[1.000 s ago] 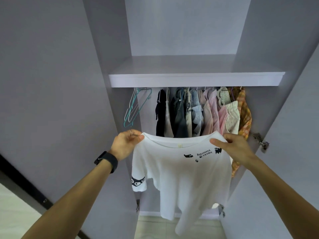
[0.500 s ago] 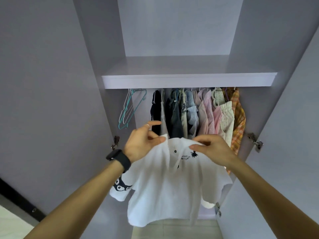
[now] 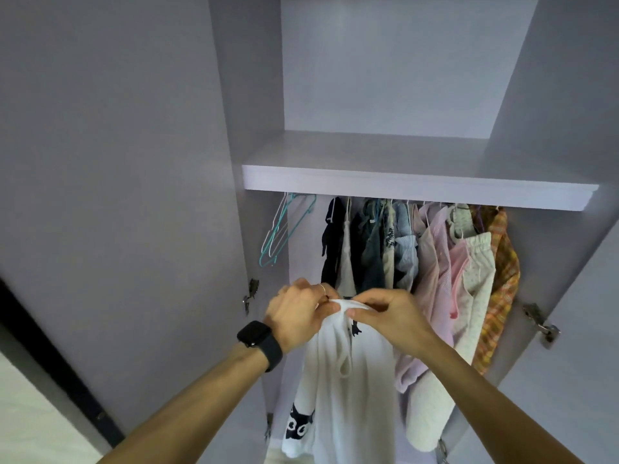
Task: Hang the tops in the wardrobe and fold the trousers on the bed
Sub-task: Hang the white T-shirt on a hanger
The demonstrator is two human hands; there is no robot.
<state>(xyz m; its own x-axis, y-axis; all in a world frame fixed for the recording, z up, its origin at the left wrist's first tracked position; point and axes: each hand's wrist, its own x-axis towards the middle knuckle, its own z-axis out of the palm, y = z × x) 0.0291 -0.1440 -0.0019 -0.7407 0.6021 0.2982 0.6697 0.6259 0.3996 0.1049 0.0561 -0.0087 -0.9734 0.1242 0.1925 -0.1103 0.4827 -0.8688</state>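
Now drawn together, left hand (image 3: 298, 314) and right hand (image 3: 388, 316) pinch the white T-shirt (image 3: 351, 396) facing the open lilac wardrobe (image 3: 402, 187)

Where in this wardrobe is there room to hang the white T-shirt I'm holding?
Free: the gap between the empty hangers and the black top, and the shelf above. Crowded: from the black top rightward to the plaid shirt, garments hang pressed together.

No words, numbers or brand marks can be read anywhere. The white T-shirt (image 3: 368, 396) carries only black picture prints: a small figure near its bunched collar and a cartoon face on the sleeve. The smartwatch (image 3: 256, 333) screen is dark.
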